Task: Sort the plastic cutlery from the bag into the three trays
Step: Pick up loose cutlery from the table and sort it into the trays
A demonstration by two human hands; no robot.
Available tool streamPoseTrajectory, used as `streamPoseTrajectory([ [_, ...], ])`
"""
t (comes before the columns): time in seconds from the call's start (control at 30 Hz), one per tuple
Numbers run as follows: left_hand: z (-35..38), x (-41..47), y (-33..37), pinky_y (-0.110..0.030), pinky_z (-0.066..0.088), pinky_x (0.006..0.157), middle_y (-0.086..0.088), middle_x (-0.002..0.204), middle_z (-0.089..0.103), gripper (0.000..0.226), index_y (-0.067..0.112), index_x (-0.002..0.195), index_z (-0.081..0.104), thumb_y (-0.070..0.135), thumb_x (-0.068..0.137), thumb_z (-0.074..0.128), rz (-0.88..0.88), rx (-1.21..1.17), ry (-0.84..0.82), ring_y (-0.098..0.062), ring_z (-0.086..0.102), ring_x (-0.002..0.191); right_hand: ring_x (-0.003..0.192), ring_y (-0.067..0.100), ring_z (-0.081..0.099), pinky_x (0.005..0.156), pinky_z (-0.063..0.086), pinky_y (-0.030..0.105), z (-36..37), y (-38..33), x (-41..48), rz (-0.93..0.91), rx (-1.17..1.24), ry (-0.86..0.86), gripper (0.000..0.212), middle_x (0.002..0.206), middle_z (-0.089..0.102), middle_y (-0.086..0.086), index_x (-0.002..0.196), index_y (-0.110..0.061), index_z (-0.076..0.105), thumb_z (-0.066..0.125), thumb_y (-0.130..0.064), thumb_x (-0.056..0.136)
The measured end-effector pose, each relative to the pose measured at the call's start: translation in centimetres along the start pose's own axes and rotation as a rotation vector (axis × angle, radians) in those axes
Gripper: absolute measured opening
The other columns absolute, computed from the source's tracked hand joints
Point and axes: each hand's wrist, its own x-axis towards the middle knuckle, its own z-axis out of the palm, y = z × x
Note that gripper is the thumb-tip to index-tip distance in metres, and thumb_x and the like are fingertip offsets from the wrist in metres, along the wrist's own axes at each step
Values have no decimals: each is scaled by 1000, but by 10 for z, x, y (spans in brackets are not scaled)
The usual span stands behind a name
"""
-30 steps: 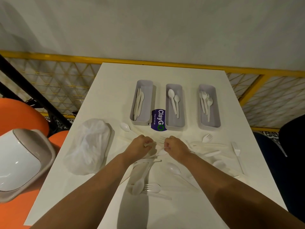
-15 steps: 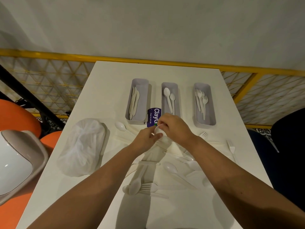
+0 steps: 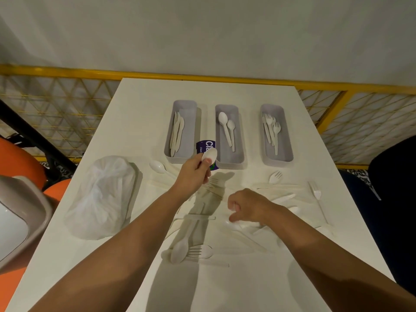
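Head view looks down on a white table (image 3: pixel 139 113) with 3 grey trays lined up toward its far edge. Left tray (image 3: pixel 182 131) holds about 3 knives, packed too close to count surely; middle tray (image 3: pixel 229 136) holds 2 spoons; right tray (image 3: pixel 276 134) holds about 3 forks, overlapping. A purple label (image 3: pixel 206 146) lies between the left and middle trays, partly hidden.

Left hand (image 3: pixel 193 174) is raised just before the near end of the middle tray, thumb and fingers pinched on a white spoon (image 3: pixel 209 155) whose bowl points at that tray. Right hand (image 3: pixel 249 208) sits lower, near the table's middle, fingers curled loosely inward; whether it holds anything, I cannot tell.

Loose cutlery lies on the near half of the table: 1 spoon (image 3: pixel 157 166) near the left tray's near corner, 1 fork (image 3: pixel 275 176) before the right tray, 1 fork (image 3: pixel 316 194) by the right edge, and 1 spoon (image 3: pixel 180 249) crossing 1 fork (image 3: pixel 200 252) toward the near edge. More pale pieces lie under and around the right hand, too washed out to count.

A crumpled white plastic bag (image 3: pixel 101 197) rests by the left edge. Both forearms and their shadows cover part of the table's middle. Beyond the left edge stand an orange seat (image 3: pixel 15 161) and a grey-rimmed bin (image 3: pixel 20 217); a yellow railing (image 3: pixel 225 77) runs behind the far edge.
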Motion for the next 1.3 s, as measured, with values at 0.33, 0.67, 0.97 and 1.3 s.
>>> streamPoseTrajectory([
  [0.33,5,6,-9,-19,37,55,-1,57,43,34,12,68,44,25,99,41,-40,-120,-1,-13,39,52,101,23,56,82,45,31,32,4,3,-41,-126,30,51,119,57,6,125,-13,47,67,-29,81],
  [0.67,9,18,-14,-24,36,57,2,64,52,28,12,76,49,24,99,39,28,-221,-37,-12,41,51,57,6,34,55,29,22,3,-14,1,-238,-12,176,34,66,39,-7,65,-22,33,53,-21,92],
  [0.97,12,18,2,-41,52,83,-13,98,64,28,29,94,60,25,102,33,198,-303,13,-23,60,87,69,26,67,67,56,34,-46,-46,20,-275,437,701,16,69,64,10,80,-8,54,52,-17,94],
  [1.3,5,11,1,-35,52,68,-3,73,64,39,15,108,59,38,102,28,207,-451,-139,-17,61,68,49,20,64,51,52,30,-46,-74,25,-268,565,1062,22,66,64,14,79,-1,58,54,-17,93],
])
